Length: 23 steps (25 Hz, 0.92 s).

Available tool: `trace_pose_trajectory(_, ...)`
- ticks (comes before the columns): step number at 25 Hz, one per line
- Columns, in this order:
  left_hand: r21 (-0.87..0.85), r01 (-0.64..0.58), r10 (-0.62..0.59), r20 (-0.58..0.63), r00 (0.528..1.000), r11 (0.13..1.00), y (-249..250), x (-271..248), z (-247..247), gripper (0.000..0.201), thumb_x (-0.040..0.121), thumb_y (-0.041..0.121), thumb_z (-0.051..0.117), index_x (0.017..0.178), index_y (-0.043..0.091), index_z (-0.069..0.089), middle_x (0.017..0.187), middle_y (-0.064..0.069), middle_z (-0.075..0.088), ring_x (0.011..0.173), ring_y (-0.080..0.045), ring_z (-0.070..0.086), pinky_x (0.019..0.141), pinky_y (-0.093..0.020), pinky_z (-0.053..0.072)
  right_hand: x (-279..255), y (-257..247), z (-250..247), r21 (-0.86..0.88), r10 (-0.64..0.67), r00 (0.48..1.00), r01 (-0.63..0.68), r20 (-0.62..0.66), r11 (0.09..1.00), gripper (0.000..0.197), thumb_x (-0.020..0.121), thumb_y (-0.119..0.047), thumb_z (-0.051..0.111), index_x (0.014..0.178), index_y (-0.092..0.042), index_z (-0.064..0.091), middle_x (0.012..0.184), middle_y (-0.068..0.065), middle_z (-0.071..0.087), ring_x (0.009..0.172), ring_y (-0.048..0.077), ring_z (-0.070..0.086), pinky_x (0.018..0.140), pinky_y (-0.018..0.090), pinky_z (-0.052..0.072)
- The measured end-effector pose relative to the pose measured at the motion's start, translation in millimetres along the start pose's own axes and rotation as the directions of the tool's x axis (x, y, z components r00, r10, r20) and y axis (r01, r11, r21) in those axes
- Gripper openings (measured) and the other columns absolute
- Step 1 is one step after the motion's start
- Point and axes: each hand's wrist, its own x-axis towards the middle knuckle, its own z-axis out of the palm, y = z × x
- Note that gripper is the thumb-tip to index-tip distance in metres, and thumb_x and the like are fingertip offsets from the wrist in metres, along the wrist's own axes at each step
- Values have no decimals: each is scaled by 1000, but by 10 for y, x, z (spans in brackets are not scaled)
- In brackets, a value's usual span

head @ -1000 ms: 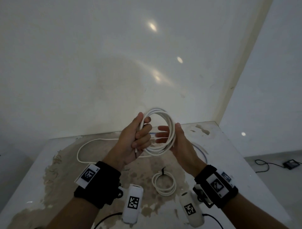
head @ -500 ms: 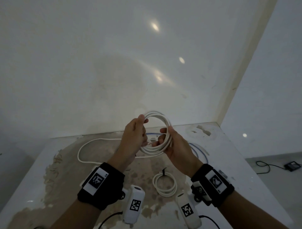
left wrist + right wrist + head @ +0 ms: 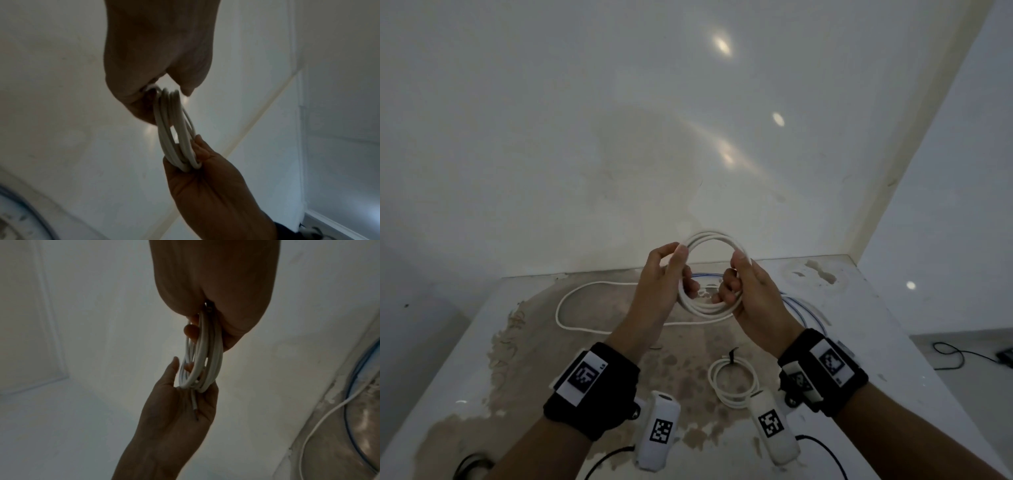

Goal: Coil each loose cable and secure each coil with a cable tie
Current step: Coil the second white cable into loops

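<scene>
- The fingers (image 3: 690,281) of the left hand (image 3: 657,291) are curled round the left side of the white cable coil (image 3: 710,310), with the thumb on top at about 10 o'clock of the ring.
- The fingers (image 3: 729,284) of the right hand (image 3: 751,298) are curled through the ring and grip its right side, near 3 o'clock.
- The coil is a round bundle of several white loops, held upright in the air above the counter (image 3: 859,308), between both hands.
- In the right wrist view a short free end (image 3: 194,405) of the cable lies across the left palm, with a darker tip; the head view does not show this end.
- The left wrist view shows the loops edge-on, pressed together inside the right hand (image 3: 205,186); how many loops there are I cannot tell.
- On the counter, at 6 o'clock from the hands, lies a second white coil (image 3: 734,382) with a black tie (image 3: 731,356) on it.
- A loose white cable (image 3: 571,298) lies at 9 o'clock, and a blue cable (image 3: 801,308) at 3 o'clock, partly hidden behind the right hand.
- Both wrist views are dark, so the finger details there are hard to make out.
</scene>
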Motion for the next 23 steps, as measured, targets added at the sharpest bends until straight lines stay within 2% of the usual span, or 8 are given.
trace_pose_trajectory(2, -135, 136, -129, 63, 990, 981, -4, -25, 24, 28, 101, 32, 47, 116, 10, 57, 67, 2, 52, 56, -14, 61, 58, -28, 55, 25, 17, -5, 52, 30, 999, -28, -32, 998, 33, 106, -30, 41, 78, -13, 42, 59, -1, 36, 46, 12, 39, 55, 29, 49)
trace_pose_trajectory(4, -223, 161, -152, 58, 987, 962, -10, -26, 30, 28, 102, 31, 45, 110, 7, 59, 60, 5, 42, 47, -10, 47, 52, -26, 50, 15, 71, 6, 65, 84, 996, -82, -30, 995, 30, 106, -30, 41, 82, -12, 45, 60, 0, 41, 47, 13, 45, 53, 26, 49)
trace_pose_trajectory(6, -76, 71, -71, 2, 997, 995, -11, 13, -19, 26, 103, 28, 44, 101, 7, 59, 54, 9, 33, 41, -7, 31, 42, -22, 35, -12, 119, -33, -31, 146, 989, -146, 16, 989, 25, 106, -28, 42, 95, -8, 51, 64, 4, 52, 56, 18, 58, 59, 29, 53)
trace_pose_trajectory(9, 139, -39, 33, 46, 998, 989, 12, 43, -93, 27, 103, 25, 45, 80, 13, 54, 51, 10, 28, 39, -6, 22, 41, -19, 23, -27, 139, -139, -362, 140, 988, -107, 67, 926, 24, 105, -24, 47, 119, -5, 51, 82, 10, 64, 73, 24, 68, 70, 34, 59)
trace_pose_trajectory(15, 227, -65, 46, 89, 995, 972, 16, 44, -155, 32, 102, 24, 45, 72, 20, 55, 51, 10, 27, 40, -8, 21, 44, -21, 22, 42, 75, -197, -582, -39, 999, 42, 17, 812, 29, 106, -40, 35, 119, -20, 51, 101, 12, 64, 77, 22, 68, 61, 34, 58)
trace_pose_trajectory(19, 416, -91, -2, 216, 976, 905, 127, 17, -306, 39, 101, 23, 48, 61, 23, 47, 56, 3, 27, 46, -14, 19, 46, -24, 21, 126, -133, -497, -614, -192, 981, 154, 4, 774, 19, 106, -17, 40, 115, -19, 57, 72, 3, 57, 53, 15, 47, 46, 25, 41)
trace_pose_trajectory(21, 515, -114, -26, 256, 966, 850, 146, 3, -328, 45, 100, 24, 49, 55, 31, 49, 53, 8, 32, 47, -14, 22, 44, -24, 25, 129, -275, -577, -613, -164, 985, 165, 59, 773, 21, 105, -24, 46, 124, -26, 56, 76, 0, 61, 55, 14, 48, 48, 22, 39)
trace_pose_trajectory(23, 517, -90, -75, 290, 954, 851, 146, -2, -329, 41, 100, 22, 49, 60, 27, 46, 53, 9, 31, 47, -13, 22, 44, -23, 24, 120, -346, -581, -728, -99, 977, 205, 187, 654, 30, 102, -37, 49, 131, -34, 51, 94, -6, 63, 72, 10, 60, 59, 14, 46)
